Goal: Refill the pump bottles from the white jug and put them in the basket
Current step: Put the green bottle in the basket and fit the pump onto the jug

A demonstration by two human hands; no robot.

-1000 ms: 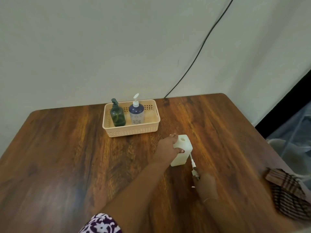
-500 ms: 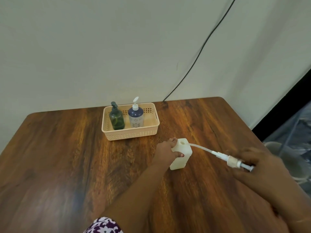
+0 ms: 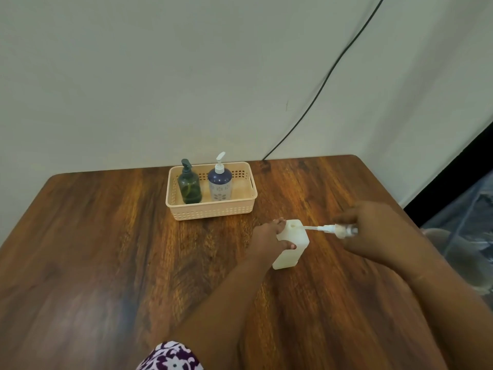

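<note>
A small white square bottle stands upright on the wooden table, its round mouth uncovered on top. My left hand grips its left side. My right hand holds a white pump head level, with the dip tube reaching left and its tip over the bottle's mouth. Behind them a beige basket holds a dark green pump bottle on the left and a dark blue pump bottle with a white pump beside it. No white jug is in view.
The table meets a pale wall at the back, where a black cable runs down to the table's edge. Past the right edge of the table are a dark gap and grey clutter. A patterned sleeve shows at the bottom.
My right hand lifted the pump head off the table beside the bottle, swung out to the right, then moved back left so the tube tip is at the bottle's mouth. The left hand kept its hold.
</note>
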